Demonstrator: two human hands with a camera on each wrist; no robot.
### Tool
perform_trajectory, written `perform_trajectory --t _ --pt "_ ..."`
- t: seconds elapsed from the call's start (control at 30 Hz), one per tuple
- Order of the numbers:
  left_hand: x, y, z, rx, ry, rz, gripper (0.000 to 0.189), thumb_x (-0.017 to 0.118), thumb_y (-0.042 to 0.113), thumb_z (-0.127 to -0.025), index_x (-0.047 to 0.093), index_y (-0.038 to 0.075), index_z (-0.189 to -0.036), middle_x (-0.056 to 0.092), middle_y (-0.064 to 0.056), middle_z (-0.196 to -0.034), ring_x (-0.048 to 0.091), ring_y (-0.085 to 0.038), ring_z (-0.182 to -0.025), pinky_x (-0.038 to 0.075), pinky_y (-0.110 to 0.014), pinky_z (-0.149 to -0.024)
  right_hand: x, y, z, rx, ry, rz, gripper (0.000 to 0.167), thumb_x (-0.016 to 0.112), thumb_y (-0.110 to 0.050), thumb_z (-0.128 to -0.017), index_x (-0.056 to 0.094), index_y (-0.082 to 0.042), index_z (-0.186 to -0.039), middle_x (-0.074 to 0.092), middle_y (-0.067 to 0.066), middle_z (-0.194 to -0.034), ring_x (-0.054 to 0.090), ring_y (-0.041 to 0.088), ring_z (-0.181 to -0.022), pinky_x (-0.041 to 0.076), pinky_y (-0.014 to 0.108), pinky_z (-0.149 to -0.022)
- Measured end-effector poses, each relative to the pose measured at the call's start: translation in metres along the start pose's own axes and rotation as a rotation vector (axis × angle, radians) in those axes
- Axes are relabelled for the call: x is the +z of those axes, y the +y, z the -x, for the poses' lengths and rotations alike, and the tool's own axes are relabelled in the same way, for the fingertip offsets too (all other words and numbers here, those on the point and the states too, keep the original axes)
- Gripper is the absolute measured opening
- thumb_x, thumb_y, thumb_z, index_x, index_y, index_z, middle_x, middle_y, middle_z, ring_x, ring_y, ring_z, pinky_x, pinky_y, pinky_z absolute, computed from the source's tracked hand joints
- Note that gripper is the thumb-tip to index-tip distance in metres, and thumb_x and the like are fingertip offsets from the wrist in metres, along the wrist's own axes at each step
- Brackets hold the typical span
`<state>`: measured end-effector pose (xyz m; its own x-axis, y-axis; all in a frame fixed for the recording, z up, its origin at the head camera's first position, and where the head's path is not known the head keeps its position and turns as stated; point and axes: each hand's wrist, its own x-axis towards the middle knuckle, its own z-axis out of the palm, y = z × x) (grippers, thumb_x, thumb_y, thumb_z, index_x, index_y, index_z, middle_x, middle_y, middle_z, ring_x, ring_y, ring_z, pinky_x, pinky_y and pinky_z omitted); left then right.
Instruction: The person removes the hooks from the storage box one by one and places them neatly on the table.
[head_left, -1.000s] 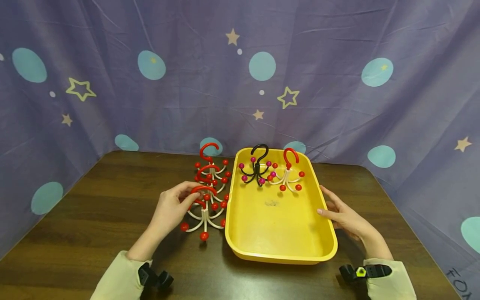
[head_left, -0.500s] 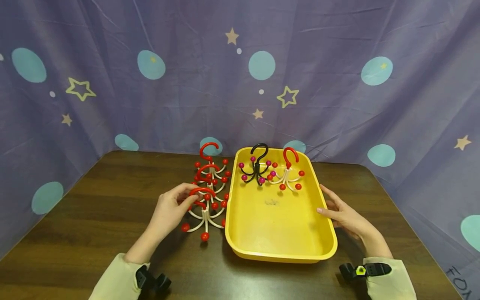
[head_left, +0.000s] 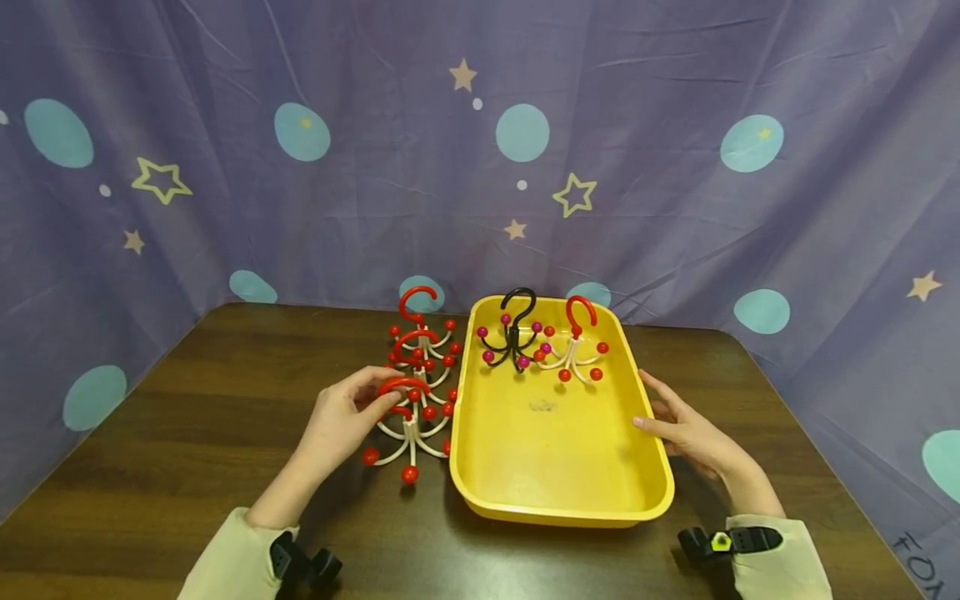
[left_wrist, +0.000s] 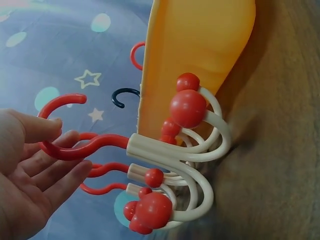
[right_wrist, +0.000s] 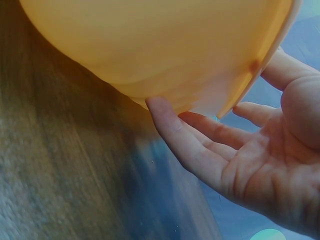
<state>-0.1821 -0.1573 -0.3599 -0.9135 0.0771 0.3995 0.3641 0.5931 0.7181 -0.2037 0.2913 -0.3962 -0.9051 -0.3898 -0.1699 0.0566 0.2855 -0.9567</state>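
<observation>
A purple, star-printed curtain (head_left: 450,183) hangs in folds behind a dark wood-grain table (head_left: 202,417).

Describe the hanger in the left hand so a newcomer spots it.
Find the yellow tray on the table. Left of it in the head view stands a row of red-and-white hangers. It's the hanger nearest the camera, its red hook pinched by the left hand.

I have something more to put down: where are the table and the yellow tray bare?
Bare: the near half of the yellow tray, in front of the black hanger and lone red-hooked hanger; the table left of the left hand and right of the right hand. Crowded: the strip along the tray's left wall, where three red-hooked hangers bunch.
</observation>
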Motion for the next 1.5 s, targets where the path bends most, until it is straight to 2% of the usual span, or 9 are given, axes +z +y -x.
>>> perform_trajectory --t 0.23,0.43,0.6,0.8,1.03,1.2,1.5 --pt "-0.001 0.008 -0.008 0.041 -0.056 0.039 0.028 0.069 0.019 -0.081 0.064 0.013 -0.108 0.069 -0.001 -0.096 0.064 -0.009 -0.081 0.051 -0.022 -0.071 -0.001 0.000 0.000 -0.004 -0.001 -0.007 0.080 0.054 -0.019 -0.092 -0.004 -0.020 -0.147 0.027 0.037 -0.134 0.059 0.031 -0.100 0.051 0.047 -0.076" --pt "0.000 0.024 -0.018 0.088 -0.136 0.080 0.033 0.071 0.015 -0.079 0.062 0.012 -0.110 0.068 -0.004 -0.101 0.065 -0.014 -0.087 0.052 -0.027 -0.075 -0.001 0.001 0.001 0.000 0.000 -0.005 0.080 0.054 -0.019 -0.092 -0.004 -0.021 -0.147 0.027 0.037 -0.135 0.058 0.032 -0.100 0.051 0.048 -0.076" --pt "0.004 0.037 -0.027 0.128 -0.177 0.088 0.031 0.069 0.015 -0.081 0.062 0.012 -0.111 0.066 -0.005 -0.105 0.064 -0.018 -0.091 0.052 -0.032 -0.078 -0.001 0.001 0.002 0.006 0.005 -0.002 0.081 0.055 -0.019 -0.092 -0.004 -0.021 -0.147 0.027 0.037 -0.135 0.058 0.032 -0.101 0.051 0.047 -0.076" --pt "0.011 0.049 -0.039 0.132 -0.211 0.024 0.028 0.066 0.022 -0.084 0.062 0.016 -0.110 0.065 0.002 -0.106 0.064 -0.012 -0.088 0.052 -0.030 -0.073 -0.002 0.002 0.002 0.005 0.009 -0.003 0.080 0.054 -0.019 -0.092 -0.004 -0.021 -0.147 0.027 0.037 -0.134 0.058 0.032 -0.100 0.052 0.047 -0.076" --pt "0.021 0.063 -0.052 0.175 -0.253 -0.067 0.030 0.065 0.026 -0.085 0.061 0.014 -0.112 0.063 0.002 -0.110 0.061 -0.014 -0.097 0.050 -0.034 -0.082 -0.002 0.003 0.001 -0.003 0.002 -0.008 0.080 0.054 -0.019 -0.092 -0.004 -0.020 -0.147 0.028 0.037 -0.133 0.059 0.031 -0.099 0.051 0.047 -0.076" --pt "0.029 0.073 -0.062 0.174 -0.263 -0.063 0.029 0.063 0.023 -0.086 0.061 0.013 -0.112 0.063 -0.002 -0.111 0.062 -0.017 -0.097 0.050 -0.036 -0.083 -0.002 0.002 0.002 -0.003 0.004 -0.011 0.080 0.054 -0.019 -0.092 -0.004 -0.020 -0.147 0.027 0.037 -0.134 0.058 0.032 -0.100 0.051 0.048 -0.076" --pt "0.041 0.094 -0.078 0.141 -0.279 -0.066 0.029 0.062 0.026 -0.087 0.061 0.014 -0.114 0.062 0.000 -0.112 0.060 -0.017 -0.100 0.049 -0.033 -0.083 -0.001 0.002 -0.001 -0.014 -0.008 -0.014 0.079 0.053 -0.018 -0.092 -0.003 -0.020 -0.147 0.026 0.037 -0.135 0.058 0.031 -0.101 0.051 0.048 -0.076"
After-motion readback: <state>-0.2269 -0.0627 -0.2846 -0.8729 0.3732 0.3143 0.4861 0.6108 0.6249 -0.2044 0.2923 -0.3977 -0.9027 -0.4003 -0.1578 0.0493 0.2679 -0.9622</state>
